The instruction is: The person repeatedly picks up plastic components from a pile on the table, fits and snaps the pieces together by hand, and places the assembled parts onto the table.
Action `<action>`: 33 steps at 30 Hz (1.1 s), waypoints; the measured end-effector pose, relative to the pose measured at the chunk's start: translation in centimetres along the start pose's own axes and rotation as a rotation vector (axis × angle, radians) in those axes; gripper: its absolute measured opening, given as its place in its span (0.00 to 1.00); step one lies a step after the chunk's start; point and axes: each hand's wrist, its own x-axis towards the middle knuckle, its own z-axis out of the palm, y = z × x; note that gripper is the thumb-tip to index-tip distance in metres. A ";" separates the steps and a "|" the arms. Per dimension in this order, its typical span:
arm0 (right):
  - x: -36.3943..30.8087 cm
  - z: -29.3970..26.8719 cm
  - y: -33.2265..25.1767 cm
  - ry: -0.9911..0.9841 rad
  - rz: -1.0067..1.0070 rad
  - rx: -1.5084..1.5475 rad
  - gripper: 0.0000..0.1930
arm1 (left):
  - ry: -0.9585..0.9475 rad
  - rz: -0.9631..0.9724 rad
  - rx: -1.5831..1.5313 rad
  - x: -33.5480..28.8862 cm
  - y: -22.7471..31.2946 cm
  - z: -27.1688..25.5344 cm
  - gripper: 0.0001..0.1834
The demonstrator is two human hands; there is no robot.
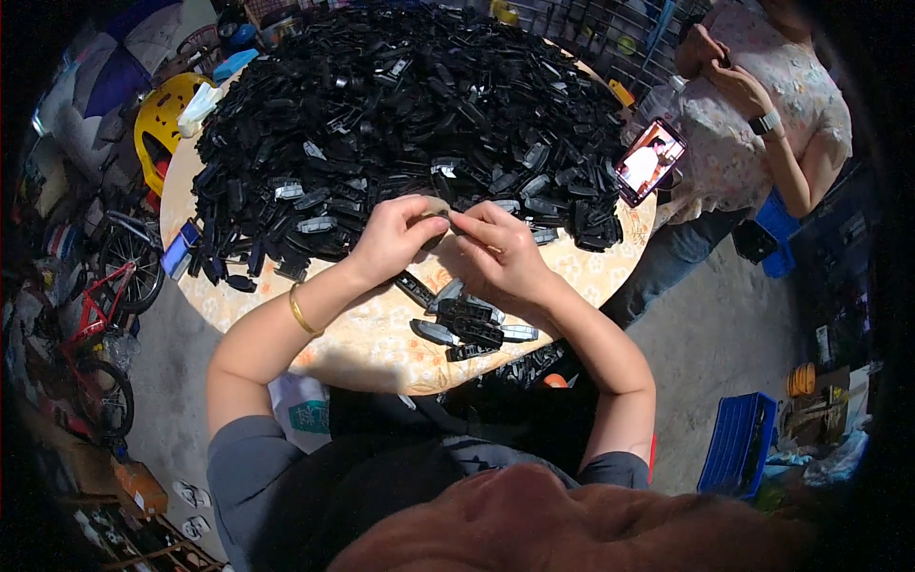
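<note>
My left hand [398, 234] and my right hand [503, 250] meet over the near part of a round table, fingertips pinched together on a small black plastic piece [436, 240]. The fingers cover most of it, so its exact shape is hidden. Just beyond them rises a large heap of black plastic parts [381, 124], long and narrow, some with shiny grey faces. Nearer to me, below the right hand, lies a small pile of similar black and grey parts [469, 322]. A gold bangle [301, 310] circles my left wrist.
A patterned yellow cloth [343, 357] covers the table. A lit phone [652, 162] stands at its right edge, a blue box [179, 250] at its left. Another person [753, 124] works at the far right. A red bicycle [100, 315] and a blue crate [737, 444] flank the table.
</note>
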 end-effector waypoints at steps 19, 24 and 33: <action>0.2 -0.5 0.1 -0.306 0.704 1.310 0.12 | -0.135 -0.176 -0.726 0.0 1.4 -0.2 0.13; -0.1 -0.3 -0.4 -0.196 0.596 1.020 0.06 | -0.214 -0.248 -0.667 0.0 1.6 -0.1 0.12; 0.8 -2.0 2.8 0.215 0.552 0.677 0.11 | -0.273 0.083 0.184 -0.6 4.3 0.7 0.10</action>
